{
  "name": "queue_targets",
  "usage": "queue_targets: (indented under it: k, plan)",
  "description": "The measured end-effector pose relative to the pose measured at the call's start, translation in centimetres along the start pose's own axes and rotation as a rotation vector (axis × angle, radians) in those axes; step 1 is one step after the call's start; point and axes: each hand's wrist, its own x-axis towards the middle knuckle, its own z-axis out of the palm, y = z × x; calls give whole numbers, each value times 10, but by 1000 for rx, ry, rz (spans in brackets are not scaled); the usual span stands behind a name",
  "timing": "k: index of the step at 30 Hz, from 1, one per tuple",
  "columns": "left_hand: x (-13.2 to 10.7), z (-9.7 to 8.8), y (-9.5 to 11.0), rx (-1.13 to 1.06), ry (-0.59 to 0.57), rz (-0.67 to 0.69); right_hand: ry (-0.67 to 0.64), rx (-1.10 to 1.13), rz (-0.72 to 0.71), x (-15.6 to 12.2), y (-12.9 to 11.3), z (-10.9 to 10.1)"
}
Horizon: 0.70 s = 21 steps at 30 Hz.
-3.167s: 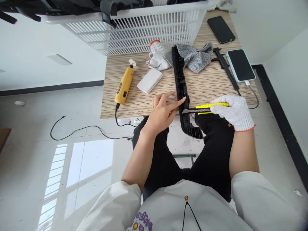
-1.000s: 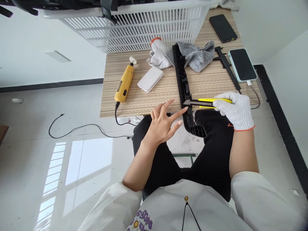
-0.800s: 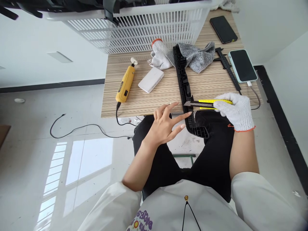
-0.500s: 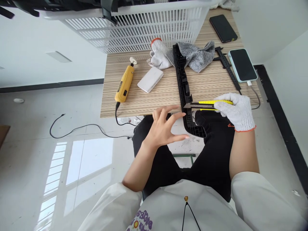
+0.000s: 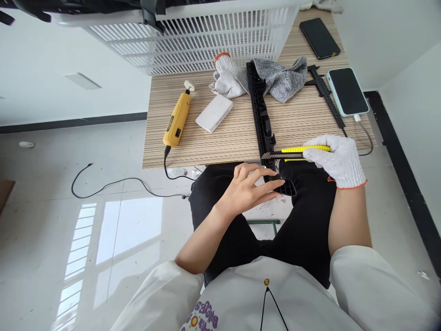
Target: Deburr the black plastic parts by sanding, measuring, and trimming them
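A long black plastic part (image 5: pixel 263 117) lies across the desk, its near end sticking out past the front edge above my lap. My bare left hand (image 5: pixel 253 186) is closed on that near end, fingers over the top and thumb on the near side, hiding some of it. In a white knit glove, my right hand (image 5: pixel 336 158) grips a yellow utility knife (image 5: pixel 306 149). The knife's extended blade points left, its tip over the black part just beyond my left fingers; whether it touches cannot be made out.
A yellow rotary tool (image 5: pixel 177 119) with a cord and a white box (image 5: pixel 214 113) lie left. Behind are a glove (image 5: pixel 227 76), a grey cloth (image 5: pixel 280 78) and a white basket (image 5: pixel 220 37). Calipers (image 5: pixel 327 99) and two phones (image 5: pixel 347 92) lie right.
My left hand has moved right and toward me, from spread fingers to closing on the black part's near end. The knife has shifted slightly left and toward me.
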Motion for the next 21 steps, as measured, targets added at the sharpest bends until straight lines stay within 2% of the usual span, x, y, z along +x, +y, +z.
queue_targets:
  k: [5, 10, 15, 21]
  plan:
    - [-2, 1, 0, -19, -61, -28, 17, 50, -25, 0, -3, 1]
    - [1, -1, 0, -1, 3, 3, -1, 27, -24, 0, -4, 0]
    - [2, -1, -1, 30, 9, 6, -22, 30, 19, 1, -4, 1]
    - [1, 1, -1, 47, 32, 17, 80, 164, 57, 2, 2, 1]
